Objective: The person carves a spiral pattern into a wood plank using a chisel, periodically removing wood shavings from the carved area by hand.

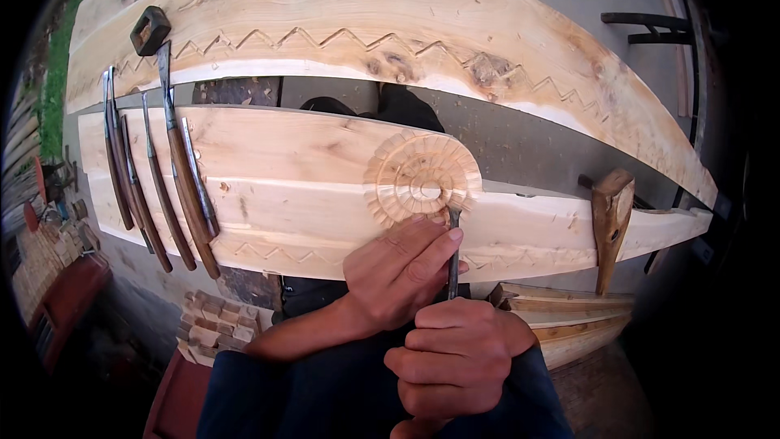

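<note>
Chisel (453, 256): slim dark steel, upright, tip at the lower right rim of the carved rosette (422, 177), long axis running from the hands up toward it.
Right hand (455, 358): fist wrapped around the handle, below and nearer the person.
Left hand (400, 267): fingers pinching the shaft near the tip, resting on the plank (284, 195).
Beside: spare carving tools (162, 187) at left, wooden mallet (611, 215) at right.

A row of brown-handled carving tools (158, 187) lies across the left end of the near plank (284, 187). A wooden mallet (611, 215) leans at its right end, and a zigzag-carved plank (455, 24) lies beyond it. Small wood blocks (218, 319) are stacked below it.
</note>
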`<state>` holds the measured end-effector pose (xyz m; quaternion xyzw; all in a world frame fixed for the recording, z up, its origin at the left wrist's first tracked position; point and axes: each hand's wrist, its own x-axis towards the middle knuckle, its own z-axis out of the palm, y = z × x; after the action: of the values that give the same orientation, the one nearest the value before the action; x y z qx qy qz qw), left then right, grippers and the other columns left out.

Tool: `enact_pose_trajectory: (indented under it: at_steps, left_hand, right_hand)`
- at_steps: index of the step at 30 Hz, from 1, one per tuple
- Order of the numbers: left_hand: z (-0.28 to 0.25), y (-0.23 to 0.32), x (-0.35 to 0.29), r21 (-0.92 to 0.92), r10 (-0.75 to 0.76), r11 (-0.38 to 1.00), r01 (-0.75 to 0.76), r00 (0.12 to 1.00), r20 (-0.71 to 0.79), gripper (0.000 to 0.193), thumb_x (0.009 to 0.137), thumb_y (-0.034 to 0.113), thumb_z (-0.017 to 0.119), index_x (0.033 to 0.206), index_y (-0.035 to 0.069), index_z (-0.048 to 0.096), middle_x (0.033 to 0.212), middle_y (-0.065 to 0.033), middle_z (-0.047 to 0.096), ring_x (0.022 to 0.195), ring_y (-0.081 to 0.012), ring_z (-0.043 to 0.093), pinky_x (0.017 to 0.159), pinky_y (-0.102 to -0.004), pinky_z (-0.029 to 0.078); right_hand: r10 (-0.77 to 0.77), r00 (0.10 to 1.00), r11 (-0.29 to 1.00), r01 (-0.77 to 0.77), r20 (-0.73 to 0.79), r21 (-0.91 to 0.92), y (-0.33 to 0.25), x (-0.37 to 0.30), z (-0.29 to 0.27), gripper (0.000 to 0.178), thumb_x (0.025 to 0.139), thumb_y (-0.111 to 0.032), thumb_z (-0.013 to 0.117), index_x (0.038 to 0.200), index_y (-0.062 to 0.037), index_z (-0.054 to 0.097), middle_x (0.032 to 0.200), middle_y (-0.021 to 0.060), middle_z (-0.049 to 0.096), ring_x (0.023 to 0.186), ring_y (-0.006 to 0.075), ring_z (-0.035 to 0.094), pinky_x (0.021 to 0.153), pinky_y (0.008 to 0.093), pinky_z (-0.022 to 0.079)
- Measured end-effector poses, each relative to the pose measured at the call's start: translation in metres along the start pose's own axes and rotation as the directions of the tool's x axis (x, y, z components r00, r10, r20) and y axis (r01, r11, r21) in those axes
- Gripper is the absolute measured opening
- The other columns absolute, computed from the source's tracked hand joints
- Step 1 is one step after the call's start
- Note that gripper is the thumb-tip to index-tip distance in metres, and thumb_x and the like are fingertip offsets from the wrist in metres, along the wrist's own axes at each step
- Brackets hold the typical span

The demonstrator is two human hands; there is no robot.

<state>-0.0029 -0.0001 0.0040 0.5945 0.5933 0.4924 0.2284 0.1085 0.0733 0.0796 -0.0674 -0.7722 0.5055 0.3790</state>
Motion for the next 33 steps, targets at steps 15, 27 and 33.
enact_pose_trajectory:
  at_steps: [15, 27, 33]
  left_hand:
    - [-0.003, -0.004, -0.004, 0.116, -0.011, 0.993, 0.009, 1.000, 0.017, 0.037, 0.097, 0.011, 0.085, 0.131, 0.000, 0.077, 0.112, -0.0185, 0.082, 0.106, -0.0320, 0.083, 0.096, -0.0437, 0.069]
    - [0.013, 0.009, -0.007, 0.115, -0.120, 0.984, 0.134, 0.985, -0.123, 0.035, 0.094, 0.012, 0.086, 0.126, 0.001, 0.079, 0.109, -0.0168, 0.083, 0.101, -0.0324, 0.083, 0.089, -0.0415, 0.069]
    - [-0.001, 0.013, 0.000, 0.060, -0.177, 0.982, 0.180, 0.983, -0.054, 0.041, 0.094, 0.012, 0.083, 0.132, 0.001, 0.076, 0.112, -0.0162, 0.082, 0.099, -0.0318, 0.083, 0.087, -0.0406, 0.068]
  right_hand:
    - [0.012, 1.000, 1.000, -0.012, -0.013, 0.023, 0.013, 0.003, 0.009, 0.055, 0.103, -0.040, 0.074, 0.067, -0.0035, 0.056, 0.072, 0.0117, 0.067, 0.048, 0.0163, 0.050, 0.046, 0.0293, 0.037]
    - [0.001, 0.996, 0.999, 0.002, -0.086, 0.033, 0.025, 0.011, 0.027, 0.044, 0.101, -0.030, 0.068, 0.067, -0.0062, 0.054, 0.067, 0.0056, 0.054, 0.050, 0.0176, 0.051, 0.046, 0.0312, 0.036]
    - [0.017, 0.993, 0.994, -0.004, -0.116, 0.108, 0.031, 0.025, 0.013, 0.048, 0.103, -0.037, 0.068, 0.070, -0.0049, 0.055, 0.068, 0.0076, 0.057, 0.048, 0.0201, 0.052, 0.045, 0.0325, 0.038]
